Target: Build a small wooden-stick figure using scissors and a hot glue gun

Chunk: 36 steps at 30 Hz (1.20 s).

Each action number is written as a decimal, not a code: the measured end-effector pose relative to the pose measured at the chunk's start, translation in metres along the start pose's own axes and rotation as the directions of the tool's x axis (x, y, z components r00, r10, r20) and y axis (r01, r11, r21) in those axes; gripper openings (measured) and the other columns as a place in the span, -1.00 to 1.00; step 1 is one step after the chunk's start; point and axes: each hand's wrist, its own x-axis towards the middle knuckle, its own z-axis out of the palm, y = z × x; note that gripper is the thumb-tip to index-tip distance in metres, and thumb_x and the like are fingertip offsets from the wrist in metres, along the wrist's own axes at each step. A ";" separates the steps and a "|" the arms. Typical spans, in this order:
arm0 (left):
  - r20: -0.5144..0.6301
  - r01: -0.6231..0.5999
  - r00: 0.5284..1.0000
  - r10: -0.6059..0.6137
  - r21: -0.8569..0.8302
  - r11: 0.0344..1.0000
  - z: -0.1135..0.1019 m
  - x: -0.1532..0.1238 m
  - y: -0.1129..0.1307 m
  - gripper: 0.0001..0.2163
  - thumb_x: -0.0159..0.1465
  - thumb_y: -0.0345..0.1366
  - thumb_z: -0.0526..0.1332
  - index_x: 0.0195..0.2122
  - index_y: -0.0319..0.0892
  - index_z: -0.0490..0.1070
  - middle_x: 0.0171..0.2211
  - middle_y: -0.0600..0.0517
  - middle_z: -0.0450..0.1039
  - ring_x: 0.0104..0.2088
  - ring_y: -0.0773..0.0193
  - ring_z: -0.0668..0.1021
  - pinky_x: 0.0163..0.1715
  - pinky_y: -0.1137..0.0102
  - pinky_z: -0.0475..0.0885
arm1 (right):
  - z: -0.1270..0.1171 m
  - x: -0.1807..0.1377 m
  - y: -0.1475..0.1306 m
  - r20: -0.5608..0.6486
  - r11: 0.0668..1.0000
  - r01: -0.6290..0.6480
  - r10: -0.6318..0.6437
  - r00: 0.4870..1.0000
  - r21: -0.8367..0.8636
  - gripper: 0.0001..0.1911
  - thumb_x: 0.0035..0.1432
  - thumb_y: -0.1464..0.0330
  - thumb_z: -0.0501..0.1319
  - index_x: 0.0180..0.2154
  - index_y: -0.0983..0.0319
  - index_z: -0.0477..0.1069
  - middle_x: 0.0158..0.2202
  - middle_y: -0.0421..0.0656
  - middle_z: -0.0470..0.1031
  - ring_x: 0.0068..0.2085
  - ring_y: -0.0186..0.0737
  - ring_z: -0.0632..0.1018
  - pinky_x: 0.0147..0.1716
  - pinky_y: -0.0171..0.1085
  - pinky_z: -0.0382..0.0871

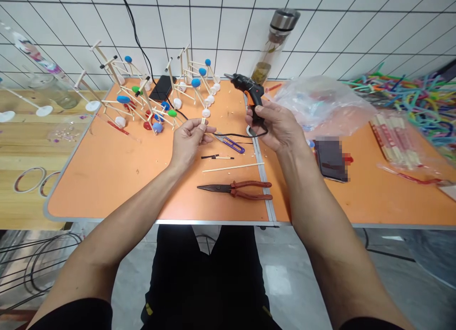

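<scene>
My right hand (273, 123) is wrapped round the grip of a black glue gun (247, 86) with an orange trigger, its nozzle pointing left. My left hand (190, 142) pinches short pale wooden sticks (203, 122), partly hidden by the fingers. The glue gun's black cord (237, 135) runs behind my left hand. Just right of that hand lie purple-handled thread snips (231, 143). Closer to me are short black-tipped stick pieces (223, 158), a long thin stick (233, 167) and long-nose pliers (235, 189) with red-brown handles.
Several stick models with coloured caps (123, 100) stand at the back left around a black phone (163, 87). A glass bottle (274, 47) stands by the tiled wall. To the right lie a plastic bag (320, 104), another phone (331, 159), packed sticks (395, 140) and pipe cleaners (420, 106).
</scene>
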 end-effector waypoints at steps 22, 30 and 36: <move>-0.030 -0.047 0.998 0.047 0.014 0.999 -0.001 0.000 0.001 -0.64 0.33 0.07 0.55 -0.12 -0.12 0.66 -0.17 -0.08 0.81 -0.35 0.30 0.73 -0.30 0.42 0.61 | 0.024 -0.041 -0.015 0.168 0.793 0.332 -0.287 0.943 -0.511 -0.41 0.35 -0.31 0.30 -0.18 0.07 0.44 -0.39 -0.22 0.47 -0.42 -0.19 0.49 -0.37 -0.17 0.50; -0.062 -0.054 0.997 0.055 0.017 0.998 0.001 0.001 0.005 -0.66 0.36 0.05 0.55 -0.12 -0.12 0.67 -0.15 -0.07 0.81 -0.32 0.29 0.75 -0.23 0.40 0.67 | 0.032 -0.059 -0.023 0.240 0.661 0.456 -0.394 0.887 -0.596 -0.42 0.43 -0.27 0.28 -0.01 0.09 0.61 -0.17 -0.08 0.72 -0.35 -0.14 0.59 -0.40 -0.13 0.52; -0.064 -0.078 0.995 0.078 -0.003 0.997 0.003 0.000 0.009 -0.72 0.38 -0.01 0.55 -0.15 -0.11 0.67 -0.18 -0.07 0.80 -0.23 0.24 0.78 -0.17 0.37 0.69 | 0.036 -0.065 -0.024 0.275 0.614 0.485 -0.409 0.870 -0.622 -0.43 0.46 -0.23 0.26 0.05 0.10 0.62 -0.17 -0.06 0.74 -0.21 -0.03 0.67 -0.30 -0.08 0.59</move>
